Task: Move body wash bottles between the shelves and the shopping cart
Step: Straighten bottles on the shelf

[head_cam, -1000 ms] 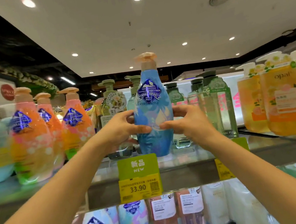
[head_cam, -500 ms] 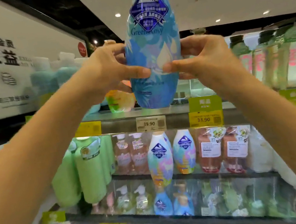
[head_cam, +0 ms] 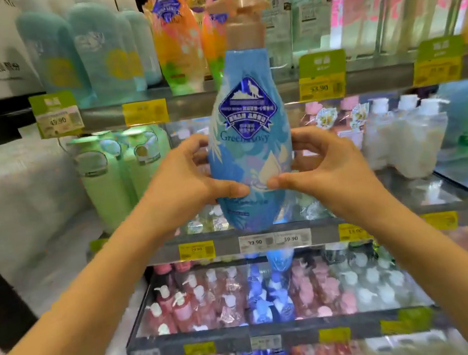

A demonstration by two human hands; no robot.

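A person's left hand (head_cam: 184, 182) and right hand (head_cam: 325, 162) clasp a blue body wash bottle (head_cam: 251, 156) between them, fingers curled round its sides and the two thumbs pressed to the front of its lower body, their tips almost meeting. The bottle stands upright in mid-air in front of the store shelves, its tan pump cap (head_cam: 241, 19) well above the hands and its rounded base just below them, level with the edge of the middle shelf (head_cam: 321, 232). A dark blue diamond-shaped emblem (head_cam: 247, 107) sits on the bottle just above the fingers. Directly under the hands, white price tags (head_cam: 275, 240) reading 39.90 are fixed to that shelf edge, flanked by yellow tags. To the left of the left hand stand pale green pump bottles (head_cam: 122, 176); to the right of the right hand, white ones (head_cam: 407, 134). Above the hands, the upper shelf carries orange-and-pink bottles (head_cam: 178, 38) with the same emblem, and teal bottles (head_cam: 78, 51) farther left. Below the forearms, a lower shelf holds rows of pink, blue and white pump bottles (head_cam: 263, 295), blurred.
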